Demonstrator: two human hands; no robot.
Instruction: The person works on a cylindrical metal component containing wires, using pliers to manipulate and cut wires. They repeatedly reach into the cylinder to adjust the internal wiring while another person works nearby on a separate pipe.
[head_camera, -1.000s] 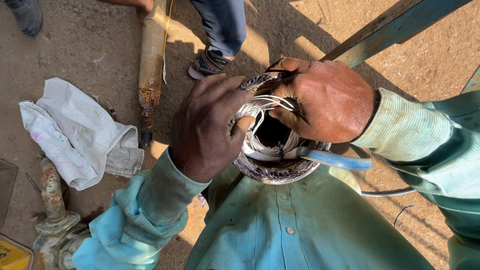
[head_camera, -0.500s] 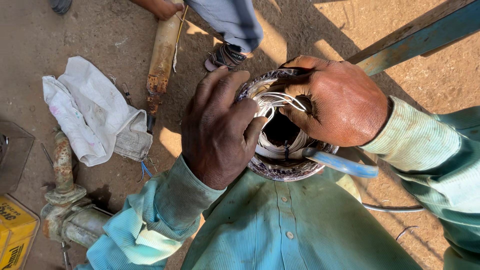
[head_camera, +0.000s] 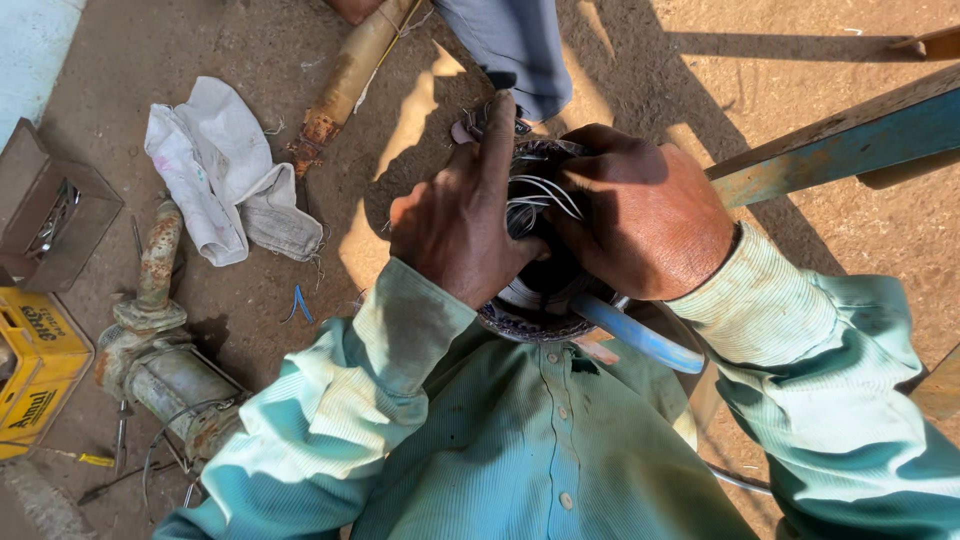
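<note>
The left hand's fingers (head_camera: 497, 150) stretch long over the top of the motor core (head_camera: 540, 300), index pointing away from the body, tips pressed among the thin pale wires (head_camera: 540, 200) that fan out of its mouth. They lie on the wires more than close round them; whether any strand is pinched is hidden. The right hand (head_camera: 645, 215) curls over the far rim, fingers bent down into the opening and closed on that rim and the wire bundle below; its tips are out of sight.

The round core sits in the person's lap, against the green shirt (head_camera: 530, 440), open end up. By the look of it, the winding is part done: coils lie inside, yet loose ends stand free above the rim, not yet tucked or tied. A blue tube (head_camera: 640, 335) sticks out under the right wrist.

Both wrists bend inward, the forearms meeting over the lap in pale green sleeves.

Out on the dirt floor: a white rag (head_camera: 215, 165), a rusty pipe (head_camera: 350, 80), an old pump (head_camera: 160, 350), a yellow crate (head_camera: 40, 360), and another person's trouser leg (head_camera: 510, 45).
</note>
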